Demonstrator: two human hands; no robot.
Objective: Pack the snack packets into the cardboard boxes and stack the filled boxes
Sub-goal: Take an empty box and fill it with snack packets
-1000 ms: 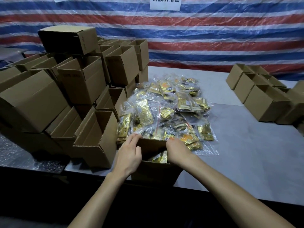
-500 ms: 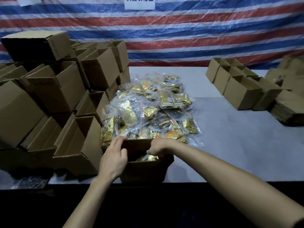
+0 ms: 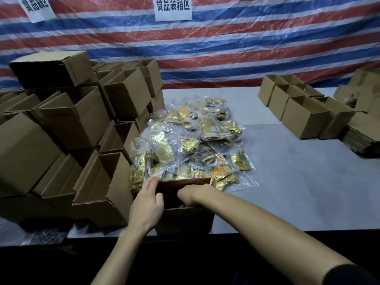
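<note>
Brown corrugated cardboard box (image 3: pixel 185 222), open at the top, stands at the near edge of the desk (image 3: pixel 298 182), its dark inside showing a sliver of gold foil. The left hand (image 3: pixel 147 204) lies along the box's left rim, its grip spread, fingers fairly straight toward the far corner and the thumb apart at the inner wall. The right hand (image 3: pixel 192 195) bends at the wrist and dips into the box; its fingers are hidden inside, so I cannot tell what its grip holds.

Just behind the box, touching its far wall, lies a loose heap of snack packets (image 3: pixel 191 140): crinkled clear plastic bags with glossy gold and orange sachets inside. To the left, open boxes (image 3: pixel 72 120) of the same matte cardboard are piled at tilted angles. Well to the right, a neat row of upright boxes (image 3: pixel 298 114) stands beside a pile of flattened cardboard (image 3: pixel 364 138).

The desk is covered in smooth pale grey sheeting. Behind it hangs a shiny, wrinkled tarpaulin (image 3: pixel 226 48) striped red, white and blue, with two white paper signs (image 3: pixel 173 7) fixed to it
</note>
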